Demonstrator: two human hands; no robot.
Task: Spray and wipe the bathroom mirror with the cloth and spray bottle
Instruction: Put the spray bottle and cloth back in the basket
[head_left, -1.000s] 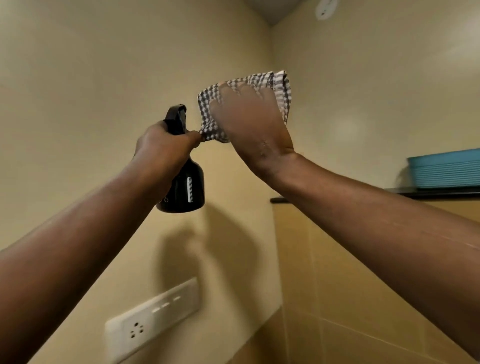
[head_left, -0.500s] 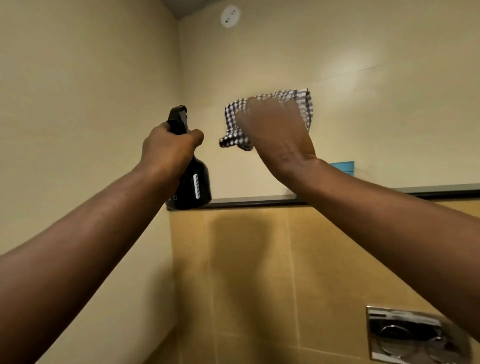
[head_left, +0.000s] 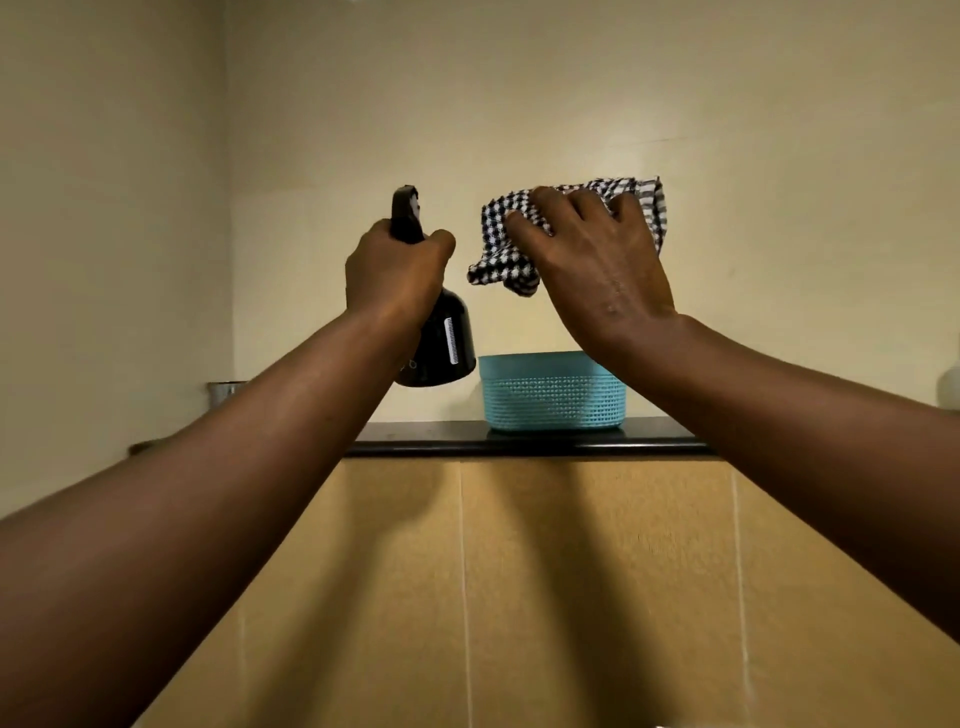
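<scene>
1. At far left, by the wall corner, a metal cup stands on the ledge, partly hidden by the left forearm.
2. Left of centre, the left hand is closed in a fist round the neck of the black bottle, held upright in the air, above and just left of the basket.
3. Right of it, the right hand presses its curled fingers over the checked cloth, bunched, one corner hanging loose.
4. Below that hand, the blue basket sits on the dark ledge, against the plain wall.
5. No mirror shows in view, so I cannot tell where it is.
6. Risks, as I judge them: spraying now would wet the wall or the basket, since the nozzle faces no glass; the loose cloth corner could slip from so light a hold; a low swing of the bottle could knock the basket off the ledge.
</scene>
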